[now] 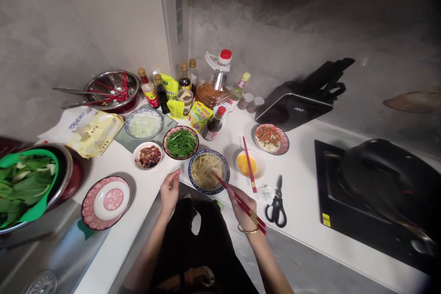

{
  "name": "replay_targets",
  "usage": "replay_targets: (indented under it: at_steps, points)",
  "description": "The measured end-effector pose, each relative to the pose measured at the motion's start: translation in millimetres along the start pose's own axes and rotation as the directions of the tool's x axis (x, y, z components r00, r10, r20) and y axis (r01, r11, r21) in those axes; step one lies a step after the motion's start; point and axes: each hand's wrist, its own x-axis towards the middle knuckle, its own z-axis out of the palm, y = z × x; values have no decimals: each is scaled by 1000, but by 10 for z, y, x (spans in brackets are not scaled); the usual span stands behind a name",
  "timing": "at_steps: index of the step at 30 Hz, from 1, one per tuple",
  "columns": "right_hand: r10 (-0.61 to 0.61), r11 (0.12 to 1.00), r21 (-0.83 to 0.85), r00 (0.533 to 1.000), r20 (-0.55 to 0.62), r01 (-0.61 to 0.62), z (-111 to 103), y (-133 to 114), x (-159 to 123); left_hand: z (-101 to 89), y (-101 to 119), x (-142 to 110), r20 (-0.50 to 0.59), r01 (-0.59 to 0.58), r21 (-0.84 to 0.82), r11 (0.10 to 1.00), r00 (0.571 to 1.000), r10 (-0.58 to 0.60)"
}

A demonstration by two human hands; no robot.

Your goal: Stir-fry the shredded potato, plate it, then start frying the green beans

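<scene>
My right hand (243,206) grips a pair of red chopsticks (250,212), whose tips reach into a blue-patterned bowl (226,183). Pale shredded food (206,171), perhaps potato, fills that bowl. My left hand (170,191) is held left of the bowl by the counter edge, empty, its fingers loosely bent and apart. Behind the bowl is a pink-rimmed dish of chopped greens (181,143). A small white bowl of dark, sauced meat (149,156) stands to the left. On the right, another red chopstick (250,165) lies across a bowl of beaten egg (245,165).
Black scissors (276,209) lie right of my right hand, before the cooktop (325,193) with its black pan (389,179). Behind stand an oil jug (212,94), sauce bottles and a knife block (292,108). Leftward are a patterned plate (90,200) and a green strainer (43,202).
</scene>
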Motion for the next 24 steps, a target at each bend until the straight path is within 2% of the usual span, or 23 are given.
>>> replay_targets:
  at_steps: [2, 5, 8, 13, 17, 19, 21, 22, 24]
  points:
    - [-84, 995, -60, 996, -37, 82, 7, 122, 71, 0, -3, -1, -2, -8, 0, 1000, 1000, 8]
    - [-199, 975, -95, 980, 3, 199, 124, 343, 233, 9, 6, -5, 8, -28, 6, 1000, 1000, 28]
    - [-256, 959, -112, 966, 42, 259, 250, 473, 310, -2, 32, -16, 22, -29, 14, 999, 999, 29]
    - [-332, 935, -114, 942, 49, 336, 190, 426, 82, -62, 36, -44, 5, 1, 5, 1000, 1000, -1]
    - [-318, 944, -85, 948, 10, 318, 58, 371, -34, -82, -4, -45, -16, 24, 1, 1000, 1000, -24]
    - [-249, 966, -99, 964, -94, 240, 21, 370, 49, -75, -16, -34, -17, 21, -4, 1000, 1000, -21]
    - [-201, 975, -126, 969, -141, 183, 10, 393, 203, -59, -16, -22, -13, 8, -5, 1000, 1000, -8]
    - [-205, 972, -139, 972, -117, 188, 15, 415, 288, -49, -13, -17, -9, 1, -3, 1000, 1000, -1]
    - [-255, 955, -153, 967, 19, 255, 50, 484, 434, -28, -6, -8, 0, -8, 2, 1000, 1000, 8]
